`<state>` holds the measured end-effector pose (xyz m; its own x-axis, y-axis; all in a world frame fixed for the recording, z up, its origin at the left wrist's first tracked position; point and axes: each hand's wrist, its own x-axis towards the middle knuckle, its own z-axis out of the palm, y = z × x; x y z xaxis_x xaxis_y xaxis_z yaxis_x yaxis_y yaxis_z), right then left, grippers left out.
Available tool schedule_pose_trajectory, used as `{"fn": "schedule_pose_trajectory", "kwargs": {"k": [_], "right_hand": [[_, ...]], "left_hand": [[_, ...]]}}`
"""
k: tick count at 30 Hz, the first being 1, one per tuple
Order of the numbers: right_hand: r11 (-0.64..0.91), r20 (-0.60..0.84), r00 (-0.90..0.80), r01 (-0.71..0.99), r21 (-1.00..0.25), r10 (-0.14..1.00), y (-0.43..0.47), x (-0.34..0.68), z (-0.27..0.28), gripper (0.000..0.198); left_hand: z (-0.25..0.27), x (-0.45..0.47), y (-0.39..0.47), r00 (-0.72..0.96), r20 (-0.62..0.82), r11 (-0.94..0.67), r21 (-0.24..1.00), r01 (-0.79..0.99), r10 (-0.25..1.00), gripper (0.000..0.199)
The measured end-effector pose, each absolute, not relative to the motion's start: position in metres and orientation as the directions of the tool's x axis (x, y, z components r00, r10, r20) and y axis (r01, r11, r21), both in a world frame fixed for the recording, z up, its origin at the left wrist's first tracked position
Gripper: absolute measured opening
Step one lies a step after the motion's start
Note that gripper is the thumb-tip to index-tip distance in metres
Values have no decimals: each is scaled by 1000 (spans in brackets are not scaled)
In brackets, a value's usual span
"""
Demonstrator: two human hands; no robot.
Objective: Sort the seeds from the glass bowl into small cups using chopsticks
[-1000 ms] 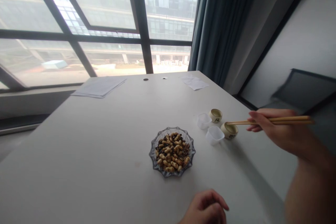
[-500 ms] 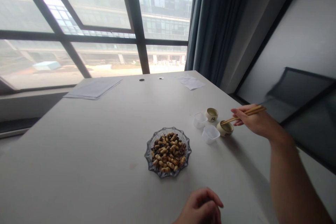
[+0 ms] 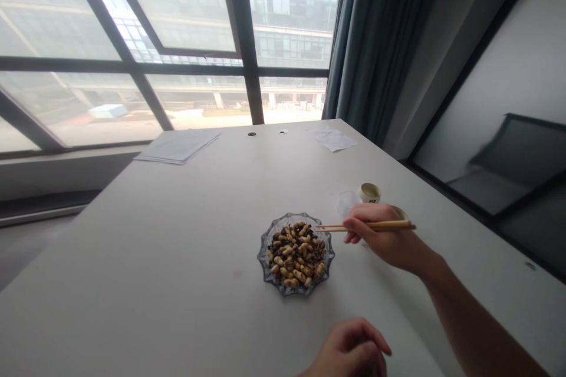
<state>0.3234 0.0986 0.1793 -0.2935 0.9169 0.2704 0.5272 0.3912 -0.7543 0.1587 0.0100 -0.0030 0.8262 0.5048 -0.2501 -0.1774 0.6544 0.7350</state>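
Observation:
My right hand [image 3: 378, 235] is closed around a pair of wooden chopsticks [image 3: 393, 225]. Their tips reach left over the near-right rim of a scalloped glass bowl [image 3: 264, 253], with nothing visible between them. Unshelled peanuts [image 3: 294, 256] and dark pieces fill the bowl. At the bottom, my left hand [image 3: 351, 349] rests near the table surface with loosely curled fingers and nothing seen in them. Behind my right hand stand a small cream cup [image 3: 369, 193], a second cream cup [image 3: 401, 212] mostly covered by the hand, and a clear plastic cup [image 3: 347, 202].
The white table [image 3: 198, 218] extends to the window. Stacked papers [image 3: 179, 147] lie at the far left, and a crumpled sheet [image 3: 336, 139] at the far right. Two round holes are near the back edge. A dark chair [image 3: 522, 147] shows at the right.
My right hand and the chopsticks have moved left from the near cream cup to the glass bowl's edge. The hand now covers the nearer plastic cup. The view has shifted slightly left.

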Motion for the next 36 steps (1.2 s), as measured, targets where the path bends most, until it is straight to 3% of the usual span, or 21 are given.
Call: {"fn": "schedule_pose_trajectory", "kwargs": {"k": [6, 19, 29, 36], "right_hand": [[369, 234, -301, 551, -748, 924, 107, 314, 166, 45], [435, 302, -320, 556, -708, 898, 113, 306, 147, 51], [480, 395, -276, 569, -668, 876, 91, 322, 182, 45], [460, 289, -367, 582, -671, 884, 100, 314, 175, 47]], "left_hand": [[4, 158, 11, 827, -222, 640, 741, -201, 517, 61], [5, 159, 13, 827, -210, 636, 742, -212, 521, 66], [1, 160, 13, 826, -192, 617, 756, -219, 529, 71], [3, 159, 13, 824, -194, 611, 762, -215, 533, 67]]}}
